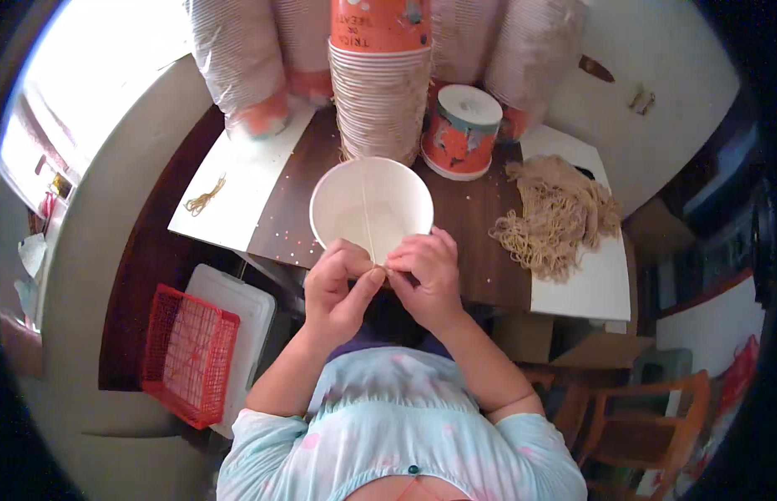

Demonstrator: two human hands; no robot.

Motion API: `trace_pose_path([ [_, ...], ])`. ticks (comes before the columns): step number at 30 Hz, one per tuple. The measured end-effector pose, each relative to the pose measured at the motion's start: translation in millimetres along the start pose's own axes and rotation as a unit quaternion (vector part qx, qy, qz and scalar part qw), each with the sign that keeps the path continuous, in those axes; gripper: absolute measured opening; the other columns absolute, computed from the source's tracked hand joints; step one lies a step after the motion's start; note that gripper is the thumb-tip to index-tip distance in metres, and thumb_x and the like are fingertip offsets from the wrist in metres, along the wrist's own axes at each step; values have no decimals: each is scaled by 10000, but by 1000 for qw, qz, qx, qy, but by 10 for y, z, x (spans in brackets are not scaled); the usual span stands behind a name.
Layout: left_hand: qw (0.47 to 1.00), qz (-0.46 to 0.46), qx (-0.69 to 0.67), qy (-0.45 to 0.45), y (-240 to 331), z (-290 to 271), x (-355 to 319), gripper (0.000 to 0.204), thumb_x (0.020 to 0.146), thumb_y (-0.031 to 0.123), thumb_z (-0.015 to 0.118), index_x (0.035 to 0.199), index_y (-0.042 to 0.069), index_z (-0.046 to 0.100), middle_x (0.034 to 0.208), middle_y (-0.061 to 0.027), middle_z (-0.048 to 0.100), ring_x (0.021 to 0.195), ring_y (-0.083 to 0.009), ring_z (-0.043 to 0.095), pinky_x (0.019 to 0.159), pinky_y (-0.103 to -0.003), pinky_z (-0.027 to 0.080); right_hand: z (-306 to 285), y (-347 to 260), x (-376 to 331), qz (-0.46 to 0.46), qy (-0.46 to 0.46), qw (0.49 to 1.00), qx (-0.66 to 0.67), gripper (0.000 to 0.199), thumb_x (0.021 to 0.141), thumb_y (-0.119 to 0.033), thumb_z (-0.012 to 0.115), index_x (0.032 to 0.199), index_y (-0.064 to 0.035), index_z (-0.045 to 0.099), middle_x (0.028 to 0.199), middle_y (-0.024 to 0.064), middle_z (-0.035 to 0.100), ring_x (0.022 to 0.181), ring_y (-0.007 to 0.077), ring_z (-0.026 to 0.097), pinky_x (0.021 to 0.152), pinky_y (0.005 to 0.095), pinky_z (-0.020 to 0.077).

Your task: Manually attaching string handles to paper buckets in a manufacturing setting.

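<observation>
The person's left hand [338, 280] and right hand [426, 271] meet at the near rim of a white paper bucket [372, 204], which sits tilted toward them at the near edge of the dark worktop [476, 242]. Both hands have fingertips pinched shut on a thin tan string [368, 219] that runs straight across the bucket's open mouth to its far rim. The grip of each hand is closed on the string's near end, right at the rim.

Behind the bucket, toward the far edge, stands a tall stack of orange buckets [380, 92], with a single orange bucket upside down [462, 129] just beside it. A loose heap of tan strings [555, 217] lies near the right edge on a white sheet [585, 284].

The string looks thin and taut, so it could slip from the pinch or tear the paper at the rim if pulled hard. The bucket is at the worktop's edge and might tip off if the hands let go.
</observation>
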State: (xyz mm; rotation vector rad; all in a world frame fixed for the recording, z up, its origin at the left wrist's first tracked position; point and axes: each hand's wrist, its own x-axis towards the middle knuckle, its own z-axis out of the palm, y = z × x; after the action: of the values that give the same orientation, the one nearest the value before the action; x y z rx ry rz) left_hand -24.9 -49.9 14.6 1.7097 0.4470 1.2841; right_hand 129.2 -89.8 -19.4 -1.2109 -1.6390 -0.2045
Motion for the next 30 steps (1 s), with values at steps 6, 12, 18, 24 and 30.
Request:
trace_pose_path([
  [6, 989, -66, -132, -8, -5, 27, 19, 115, 850, 60, 634, 773, -3, 575, 807, -41, 516, 749, -113, 484, 696, -236, 384, 6, -208, 60, 71, -9, 997, -21, 127, 725, -165, 711, 801, -142, 612, 855, -6, 621, 933, 216, 574, 976, 486, 331],
  [12, 976, -90, -196, 9, -51, 42, -10, 101, 871, 44, 617, 793, -1, 573, 833, -49, 546, 779, -109, 516, 710, -228, 405, 82, -104, -43, 72, 16, 993, 92, 124, 748, -162, 709, 847, -145, 636, 907, 1, 651, 985, 229, 575, 1041, 546, 262],
  [18, 970, -74, -231, -30, -171, -17, 114, 118, 861, 64, 628, 769, 16, 571, 829, -44, 548, 780, -124, 512, 709, -242, 392, -31, 39, 82, 35, -89, 995, -32, 245, 713, -245, 746, 923, -155, 656, 1069, 44, 623, 1084, 274, 528, 1038, 576, 248],
  [24, 963, 25, -201, -180, -198, -204, 242, 114, 831, 57, 644, 743, 27, 576, 777, -45, 558, 763, -150, 519, 702, -274, 404, -410, 312, 1063, 126, -159, 968, -151, 599, 676, -269, 740, 1205, -55, 557, 1178, 158, 564, 1078, 319, 549, 925, 400, 435],
  [30, 985, 108, 10, -132, 10, -249, 243, 71, 762, 86, 644, 771, 16, 635, 858, -91, 600, 823, -210, 547, 739, -330, 425, -75, 878, 1293, 191, -371, 899, -137, 265, 746, -209, 618, 965, -66, 656, 939, 173, 655, 889, 325, 634, 758, 412, 503],
])
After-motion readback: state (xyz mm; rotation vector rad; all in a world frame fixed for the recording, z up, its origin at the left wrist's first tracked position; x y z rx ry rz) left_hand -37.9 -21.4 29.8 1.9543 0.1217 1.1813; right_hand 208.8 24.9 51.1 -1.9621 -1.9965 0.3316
